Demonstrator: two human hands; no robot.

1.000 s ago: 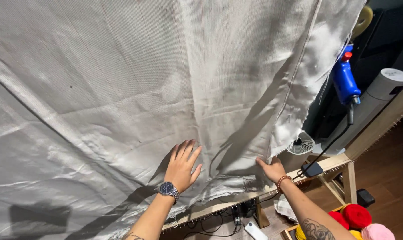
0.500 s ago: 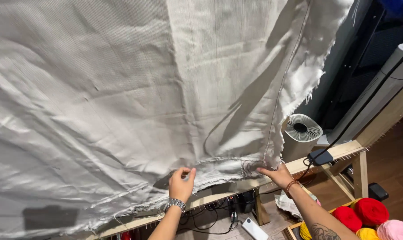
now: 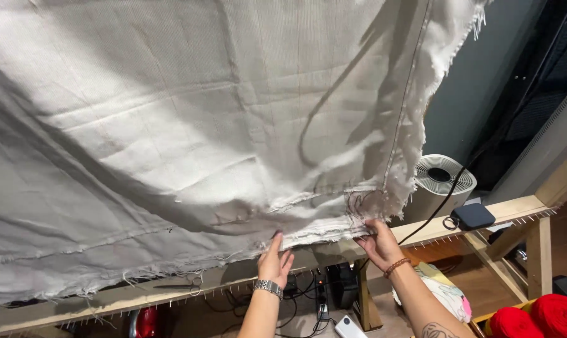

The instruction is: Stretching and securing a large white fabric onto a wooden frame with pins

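A large white woven cloth with frayed edges hangs over a wooden frame set with a row of small nails. My left hand, a metal watch on its wrist, pinches the cloth's lower frayed edge against the frame's bar. My right hand, a bead bracelet on its wrist, grips the same edge near the cloth's lower right corner, where dark threads hang loose.
A white round fan unit stands behind the frame at right. A black adapter with a cable lies on the bar. Red yarn balls sit at lower right. Cables and a power strip lie under the frame.
Both hands have slid down from the cloth's face to its lower edge at the bar. The view has shifted down and closer.
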